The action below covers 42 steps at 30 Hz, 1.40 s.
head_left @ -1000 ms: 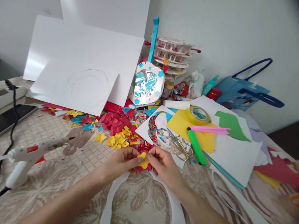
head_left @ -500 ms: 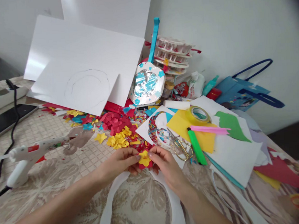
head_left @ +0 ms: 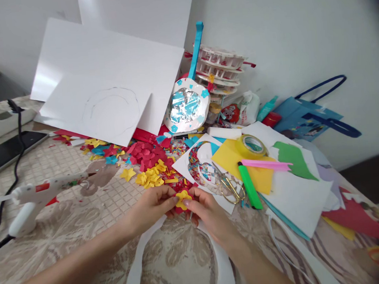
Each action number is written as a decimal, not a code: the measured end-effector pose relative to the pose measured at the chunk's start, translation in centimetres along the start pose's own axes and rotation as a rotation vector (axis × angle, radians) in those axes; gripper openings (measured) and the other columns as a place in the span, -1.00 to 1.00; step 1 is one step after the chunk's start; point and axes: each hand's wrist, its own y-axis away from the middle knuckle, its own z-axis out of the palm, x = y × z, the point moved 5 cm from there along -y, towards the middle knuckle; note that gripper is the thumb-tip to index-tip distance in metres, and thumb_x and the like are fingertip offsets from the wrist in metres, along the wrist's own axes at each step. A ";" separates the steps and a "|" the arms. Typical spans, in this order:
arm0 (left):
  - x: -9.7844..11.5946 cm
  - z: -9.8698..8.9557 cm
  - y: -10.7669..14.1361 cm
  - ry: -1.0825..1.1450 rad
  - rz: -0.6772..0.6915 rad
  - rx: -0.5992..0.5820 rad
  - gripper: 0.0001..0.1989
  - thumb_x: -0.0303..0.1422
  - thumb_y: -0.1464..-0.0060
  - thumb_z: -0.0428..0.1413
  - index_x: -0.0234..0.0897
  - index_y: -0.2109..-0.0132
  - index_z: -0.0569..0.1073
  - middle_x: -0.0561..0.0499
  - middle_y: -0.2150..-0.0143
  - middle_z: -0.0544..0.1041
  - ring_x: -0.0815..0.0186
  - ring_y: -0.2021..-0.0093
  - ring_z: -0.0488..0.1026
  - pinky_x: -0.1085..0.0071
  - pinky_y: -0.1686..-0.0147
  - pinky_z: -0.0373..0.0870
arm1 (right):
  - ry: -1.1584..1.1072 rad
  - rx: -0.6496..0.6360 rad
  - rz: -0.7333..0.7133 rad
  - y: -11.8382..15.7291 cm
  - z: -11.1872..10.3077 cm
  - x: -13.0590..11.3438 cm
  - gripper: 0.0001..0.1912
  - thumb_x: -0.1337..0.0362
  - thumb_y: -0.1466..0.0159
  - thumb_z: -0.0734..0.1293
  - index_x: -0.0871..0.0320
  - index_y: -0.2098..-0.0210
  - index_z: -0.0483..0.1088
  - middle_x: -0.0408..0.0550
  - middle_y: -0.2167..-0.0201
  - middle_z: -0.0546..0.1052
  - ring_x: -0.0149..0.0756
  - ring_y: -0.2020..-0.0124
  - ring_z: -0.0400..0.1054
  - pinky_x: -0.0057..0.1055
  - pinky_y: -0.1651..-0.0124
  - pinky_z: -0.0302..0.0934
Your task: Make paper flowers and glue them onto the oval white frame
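Observation:
A yellow paper flower layered on a red one, together a paper flower (head_left: 183,200), is pinched between my two hands. My left hand (head_left: 160,204) is closed on its left side, thumb on the yellow petals. On the other side, my right hand (head_left: 204,208) is closed too, its thumb lying over the right petals. Just below the hands lies a white paper ring (head_left: 134,269) with a wavy edge. Red paper flowers (head_left: 146,155) and yellow paper flowers (head_left: 150,176) are heaped beyond my left hand. The fingertips beneath the flower are partly hidden.
A white glue gun (head_left: 33,198) with a black cord lies at left, near a phone (head_left: 13,151). Scissors (head_left: 232,190), a green marker (head_left: 249,185), yellow tape (head_left: 253,146) and paper sheets spread at right. White boards (head_left: 105,74) lean at the back beside a decorated paper lantern (head_left: 186,107).
My right thumb has moved in further over the yellow petals, and the right hand has tilted slightly. The flower remains between both hands.

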 end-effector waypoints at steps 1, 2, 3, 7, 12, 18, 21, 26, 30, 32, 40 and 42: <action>0.0 0.0 0.0 -0.003 0.002 -0.003 -0.76 -0.21 0.03 0.13 -0.32 0.41 0.37 0.13 0.54 0.40 0.44 0.53 0.37 0.49 0.47 0.35 | 0.002 -0.002 -0.001 0.0 0.0 0.0 -0.81 0.19 -0.10 0.32 0.18 0.38 0.29 -0.22 0.57 0.38 -0.50 0.61 0.20 -0.61 0.67 -0.03; 0.0 0.0 0.0 -0.004 0.006 -0.006 -0.76 -0.20 0.02 0.13 -0.32 0.41 0.37 0.13 0.54 0.40 0.43 0.53 0.37 0.49 0.47 0.35 | 0.005 -0.004 -0.005 0.0 0.0 0.1 -0.81 0.19 -0.10 0.32 0.18 0.38 0.29 -0.22 0.57 0.37 -0.50 0.61 0.19 -0.61 0.67 -0.02; -0.1 0.0 0.0 -0.003 0.009 -0.008 -0.75 -0.19 0.02 0.12 -0.32 0.41 0.37 0.13 0.54 0.40 0.43 0.53 0.37 0.48 0.47 0.35 | 0.006 -0.004 -0.009 0.0 -0.1 0.0 -0.82 0.19 -0.10 0.31 0.17 0.38 0.29 -0.23 0.57 0.37 -0.50 0.61 0.19 -0.61 0.67 -0.02; -0.1 -0.1 0.0 0.015 0.001 -0.009 -0.73 -0.16 0.01 0.11 -0.31 0.40 0.37 0.11 0.54 0.42 0.42 0.53 0.38 0.46 0.45 0.36 | 0.017 0.002 -0.017 -0.1 -0.1 -0.1 -0.83 0.20 -0.10 0.30 0.16 0.39 0.28 -0.23 0.57 0.36 -0.50 0.62 0.19 -0.61 0.68 -0.02; -0.1 -0.2 0.0 0.045 -0.040 -0.009 -0.69 -0.12 0.05 0.14 -0.32 0.39 0.38 0.10 0.54 0.44 0.40 0.53 0.39 0.44 0.44 0.37 | 0.020 0.010 -0.007 -0.1 -0.1 -0.2 -0.85 0.20 -0.08 0.29 0.14 0.42 0.27 -0.23 0.59 0.36 -0.49 0.62 0.19 -0.60 0.68 -0.04; -0.2 -0.2 0.1 0.067 -0.062 -0.011 -0.70 -0.14 0.06 0.15 -0.32 0.40 0.38 0.10 0.55 0.44 0.41 0.54 0.39 0.45 0.45 0.37 | 0.028 0.002 0.000 0.0 -0.1 -0.3 -0.83 0.18 -0.09 0.29 0.15 0.40 0.28 -0.20 0.55 0.38 -0.49 0.61 0.20 -0.60 0.68 -0.03; 0.0 -0.1 0.2 0.047 -0.055 -0.005 -0.73 -0.17 0.07 0.17 -0.31 0.42 0.37 0.12 0.56 0.42 0.41 0.53 0.39 0.46 0.45 0.36 | 0.036 0.008 0.007 -0.1 -0.1 -0.3 -0.81 0.16 -0.09 0.29 0.16 0.40 0.29 -0.20 0.55 0.38 -0.49 0.61 0.21 -0.61 0.68 -0.03; 0.0 -0.1 0.2 -0.040 0.025 0.002 -0.77 -0.21 -0.01 0.10 -0.31 0.41 0.36 0.11 0.54 0.40 0.42 0.52 0.38 0.47 0.46 0.35 | 0.024 0.020 0.019 -0.1 -0.1 -0.2 -0.80 0.15 -0.08 0.29 0.16 0.41 0.30 -0.20 0.54 0.39 -0.49 0.62 0.21 -0.61 0.69 -0.05; -0.2 -0.2 0.2 -0.061 0.032 0.003 -0.78 -0.23 -0.03 0.07 -0.31 0.41 0.36 0.12 0.53 0.40 0.42 0.52 0.38 0.48 0.45 0.35 | 0.004 0.035 0.045 0.0 -0.2 -0.2 -0.82 0.16 -0.09 0.28 0.16 0.43 0.30 -0.21 0.56 0.39 -0.49 0.63 0.23 -0.61 0.70 -0.04; -0.2 -0.2 0.2 -0.039 0.008 -0.002 -0.78 -0.22 -0.02 0.09 -0.31 0.41 0.37 0.12 0.54 0.41 0.42 0.53 0.38 0.47 0.45 0.35 | -0.006 0.047 0.050 0.0 -0.3 -0.2 -0.82 0.16 -0.09 0.28 0.16 0.44 0.31 -0.21 0.58 0.38 -0.48 0.63 0.23 -0.61 0.70 -0.04; -0.3 -0.1 0.3 0.135 -0.130 -0.014 -0.70 -0.15 0.09 0.19 -0.32 0.39 0.37 0.08 0.54 0.48 0.40 0.52 0.41 0.45 0.42 0.37 | -0.060 0.070 0.012 -0.2 -0.6 0.0 -0.77 0.14 -0.07 0.34 0.16 0.49 0.27 -0.24 0.65 0.35 -0.50 0.66 0.21 -0.62 0.70 -0.03; -0.4 -0.1 0.2 0.116 -0.121 -0.025 -0.71 -0.16 0.09 0.19 -0.31 0.40 0.36 0.07 0.55 0.48 0.40 0.53 0.41 0.45 0.43 0.36 | -0.077 0.074 0.003 -0.2 -0.5 -0.1 -0.77 0.14 -0.07 0.34 0.16 0.47 0.27 -0.24 0.63 0.36 -0.50 0.65 0.22 -0.61 0.69 -0.01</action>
